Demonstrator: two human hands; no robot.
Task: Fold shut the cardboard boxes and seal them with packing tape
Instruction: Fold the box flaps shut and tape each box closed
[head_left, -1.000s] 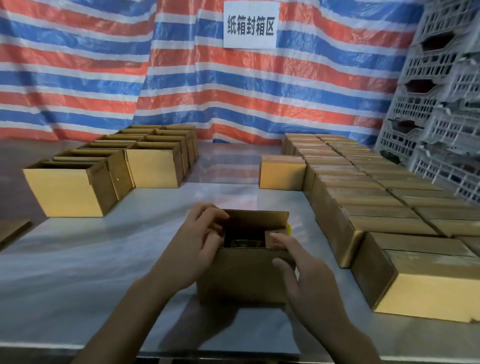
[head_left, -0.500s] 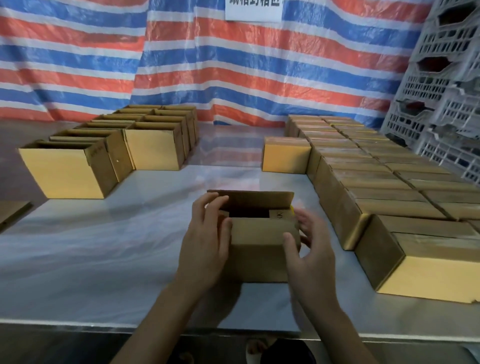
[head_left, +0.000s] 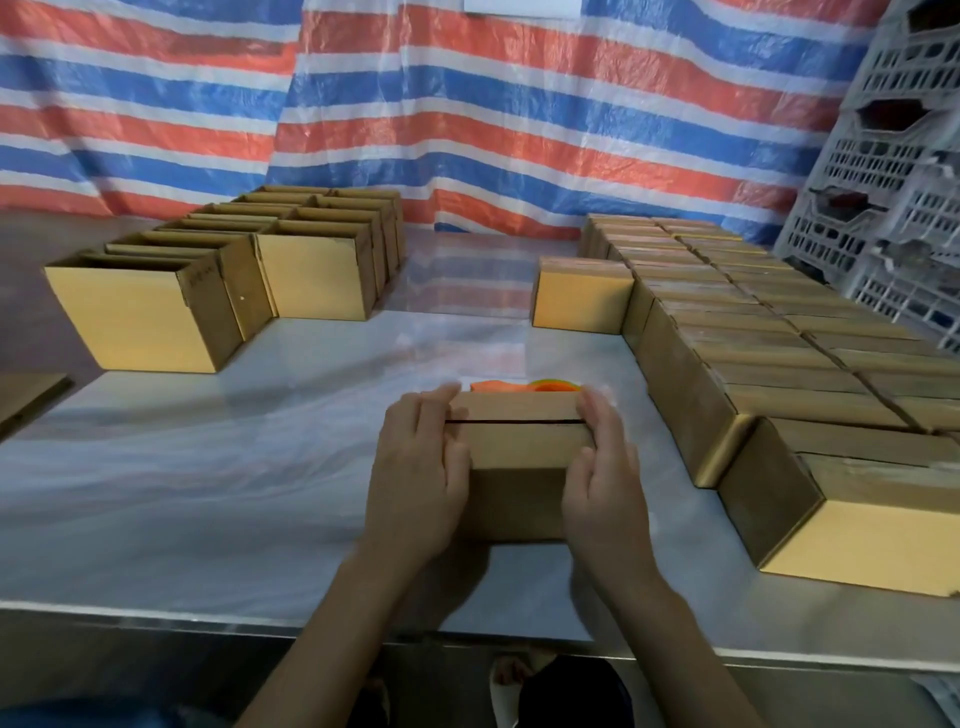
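Closed on top now, after standing open with the far flap raised half a second ago: the cardboard box (head_left: 519, 447), both long flaps down and meeting in one dark seam (head_left: 514, 421) across the lid. Set between the two hands, on the table (head_left: 208, 467), near its front edge. Held from both ends: left hand (head_left: 415, 483) flat against the left end, fingers straight and laid over the top corner; right hand (head_left: 602, 483) the same at the right end, fingertips a little blurred, nothing enclosed in either palm. Pressed in this way probably to stop the flaps from springing up before taping. Not yet sealed, no tape visible on the seam. Just beyond the fingertips, behind the box, something orange and yellow, likely the tape roll (head_left: 524, 385), mostly hidden, kept perhaps within easy reach. Farther away, outward of the left hand, open boxes (head_left: 156, 312) in rows, presumably waiting. Outward of the right hand, closed boxes (head_left: 753, 364) packed tightly together, probably finished. Far beyond both hands, a striped tarp (head_left: 467, 130) and white plastic crates (head_left: 893, 208).
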